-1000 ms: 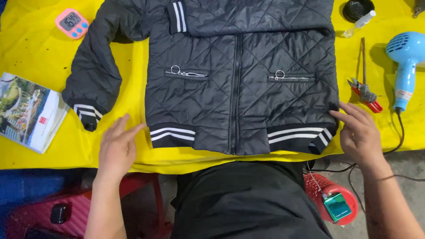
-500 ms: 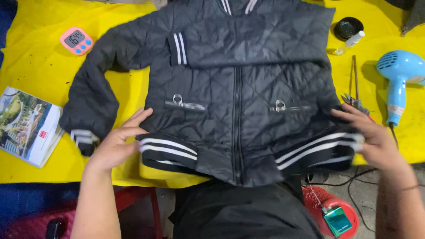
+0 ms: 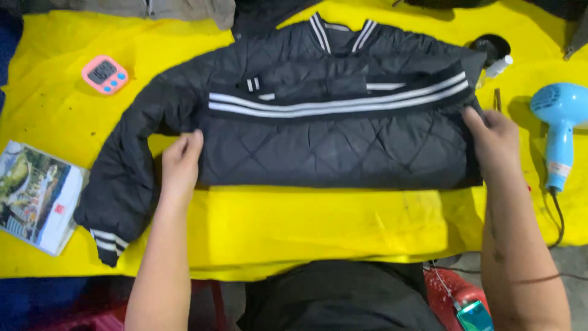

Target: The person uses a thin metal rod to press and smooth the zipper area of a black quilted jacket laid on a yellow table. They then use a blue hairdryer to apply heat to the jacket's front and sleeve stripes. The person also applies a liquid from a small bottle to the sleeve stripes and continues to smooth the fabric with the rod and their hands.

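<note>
A black quilted jacket [image 3: 331, 147] lies on a yellow cloth-covered table [image 3: 306, 227]. Its lower half is folded up, so the white-striped hem band runs across the chest below the striped collar. My left hand [image 3: 180, 162] presses flat on the folded left edge, fingers together. My right hand [image 3: 496, 138] rests on the folded right edge, fingers on the fabric near the hem band. The jacket's left sleeve [image 3: 122, 196] hangs out loose toward the near left, its striped cuff by the table edge.
A pink digital timer [image 3: 105, 74] sits at the far left. A booklet [image 3: 37, 196] lies at the left edge. A blue hair dryer [image 3: 557, 129] with its cord lies at the right. A small black object and a white bottle [image 3: 497, 64] are at the far right.
Both hands have lifted the jacket's hem and folded the lower half up over the chest. The hands now rest at the two ends of the fold.
</note>
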